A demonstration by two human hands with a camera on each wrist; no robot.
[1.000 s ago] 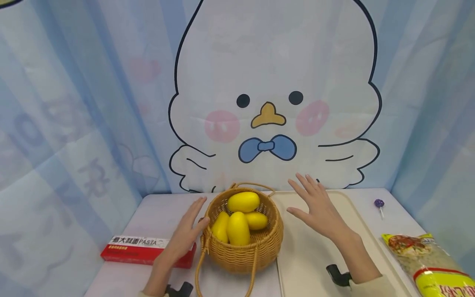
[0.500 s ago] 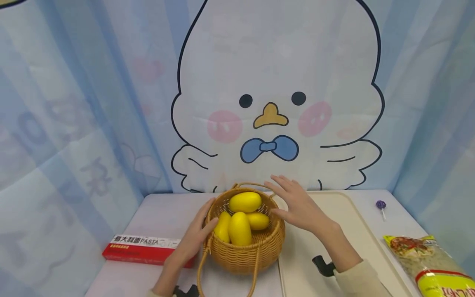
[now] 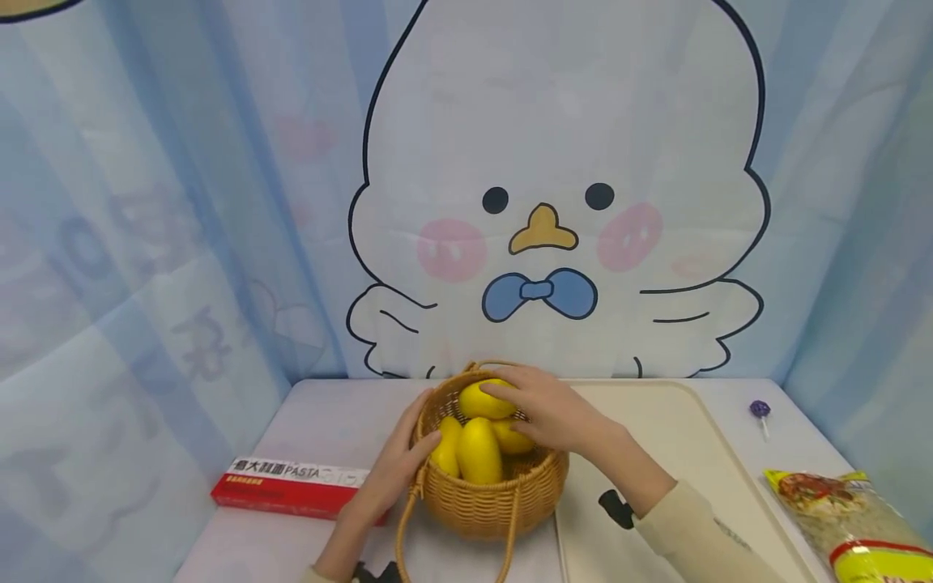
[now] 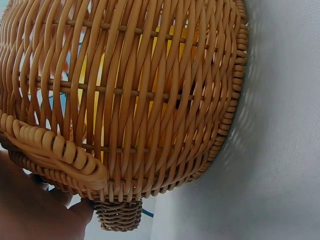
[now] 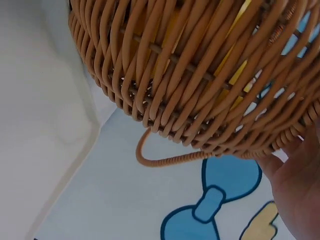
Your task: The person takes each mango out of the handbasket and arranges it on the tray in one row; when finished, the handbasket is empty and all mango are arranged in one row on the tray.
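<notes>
A round wicker basket [image 3: 496,510] stands near the middle of the table, with several yellow mangoes [image 3: 479,453] inside. My left hand [image 3: 397,461] holds the basket's left rim, thumb over the inner edge and fingers along the outside. My right hand [image 3: 550,409] reaches over the right rim. Its fingers lie on the topmost mango [image 3: 481,401], and the thumb is low beside another mango; whether they grip cannot be seen. In the left wrist view the weave [image 4: 150,100] hides most of the mangoes. The right wrist view shows my right hand [image 5: 300,185] at the rim.
A red and white pasta box [image 3: 291,488] lies left of the basket. On the right is a cream tray [image 3: 641,486], whose left edge runs close to the basket. Beyond it lie a purple lollipop [image 3: 760,410] and a noodle bag [image 3: 849,518]. A printed curtain [image 3: 554,121] hangs behind.
My right hand has moved left from above the tray into the basket, onto the top mango. My left hand has closed in on the left rim. The view has shifted slightly.
</notes>
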